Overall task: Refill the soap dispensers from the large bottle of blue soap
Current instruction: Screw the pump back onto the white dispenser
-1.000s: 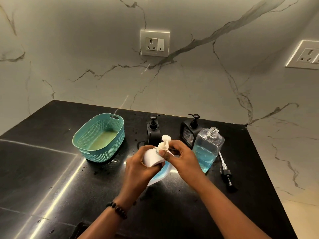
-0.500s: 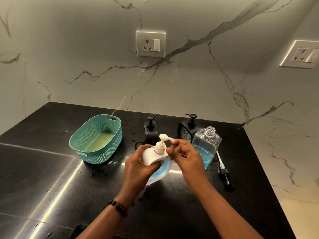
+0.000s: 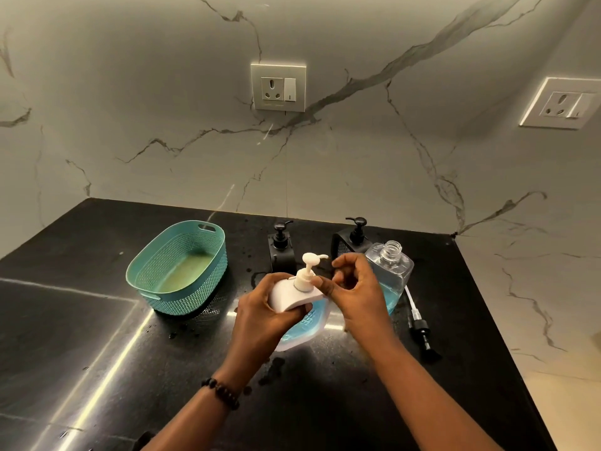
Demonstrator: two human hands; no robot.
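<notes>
My left hand [image 3: 260,314] grips a soap dispenser [image 3: 304,323] by its white top; blue soap shows in the clear body below. Its white pump [image 3: 307,271] stands upright in the top. My right hand [image 3: 354,291] hovers just right of the pump with fingers loosely curled, its thumb tip by the pump's collar and a small gap to the nozzle. The large clear bottle of blue soap [image 3: 392,278] stands uncapped behind my right hand, about half full. Two black dispensers [image 3: 281,252] [image 3: 356,237] stand further back.
A black pump with a white tube [image 3: 419,330] lies on the black counter [image 3: 97,353] right of the bottle. A teal basket [image 3: 179,268] sits at the left. Water drops dot the counter. Marble walls with sockets [image 3: 278,87] close the back and right.
My right hand pinched the pump's nozzle half a second ago; it has now come off the nozzle. The pump's spout has turned toward the right. My left hand keeps its grip.
</notes>
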